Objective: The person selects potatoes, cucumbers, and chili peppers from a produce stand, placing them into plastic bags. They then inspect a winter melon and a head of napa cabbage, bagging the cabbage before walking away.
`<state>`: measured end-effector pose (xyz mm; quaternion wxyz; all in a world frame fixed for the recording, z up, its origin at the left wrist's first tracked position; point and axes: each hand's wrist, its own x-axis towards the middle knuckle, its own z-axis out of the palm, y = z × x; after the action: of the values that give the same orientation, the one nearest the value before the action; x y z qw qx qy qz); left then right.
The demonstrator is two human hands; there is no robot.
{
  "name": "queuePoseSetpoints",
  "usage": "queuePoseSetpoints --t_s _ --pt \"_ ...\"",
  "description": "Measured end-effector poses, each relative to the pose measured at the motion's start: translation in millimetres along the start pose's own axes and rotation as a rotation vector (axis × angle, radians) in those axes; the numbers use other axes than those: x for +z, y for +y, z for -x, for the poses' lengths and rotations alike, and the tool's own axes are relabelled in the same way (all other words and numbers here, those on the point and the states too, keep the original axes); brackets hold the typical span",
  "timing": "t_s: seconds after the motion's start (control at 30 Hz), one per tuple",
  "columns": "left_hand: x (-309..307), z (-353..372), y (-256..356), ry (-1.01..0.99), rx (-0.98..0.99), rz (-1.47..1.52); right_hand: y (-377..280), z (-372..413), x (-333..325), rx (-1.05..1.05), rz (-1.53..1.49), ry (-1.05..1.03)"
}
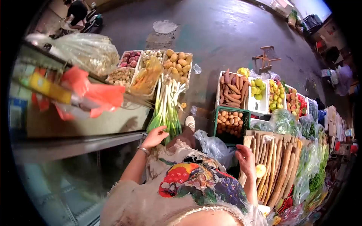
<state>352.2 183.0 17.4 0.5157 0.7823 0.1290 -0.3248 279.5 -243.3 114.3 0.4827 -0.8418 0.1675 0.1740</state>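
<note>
Bundle of green onions (167, 107), lying left of the green crate (226, 108) of potatoes, its leaf ends toward the person. Left hand (154, 137), fingers loosely spread, rests at the leaf end of the bundle; a bracelet (143, 150) circles the wrist. Right hand (246, 160), just below the crate, lies at the edge of a stack of long pale roots (277, 165). Its fingers bend downward, and whether they grip anything cannot be told. A clear plastic bag (214, 147) sits below the crate, between the hands. Sweet potatoes (233, 90) lie directly above the crate.
</note>
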Motion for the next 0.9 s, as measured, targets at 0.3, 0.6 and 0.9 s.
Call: queuePoseSetpoints --t_s 0.3,0.6,0.9 --pt "-64.2 -82.4 -17.0 0.071 -0.188 -0.038 -27.1 -112.6 8.4 0.083 -0.024 -0.014" --pt "-66.9 -146.6 43.4 -0.046 -0.152 -0.034 17.2 -175.1 -21.4 0.079 0.014 0.018" --pt "-65.7 -224.3 86.7 0.016 -0.257 0.055 58.2 -235.9 -63.2 0.181 0.071 0.126"
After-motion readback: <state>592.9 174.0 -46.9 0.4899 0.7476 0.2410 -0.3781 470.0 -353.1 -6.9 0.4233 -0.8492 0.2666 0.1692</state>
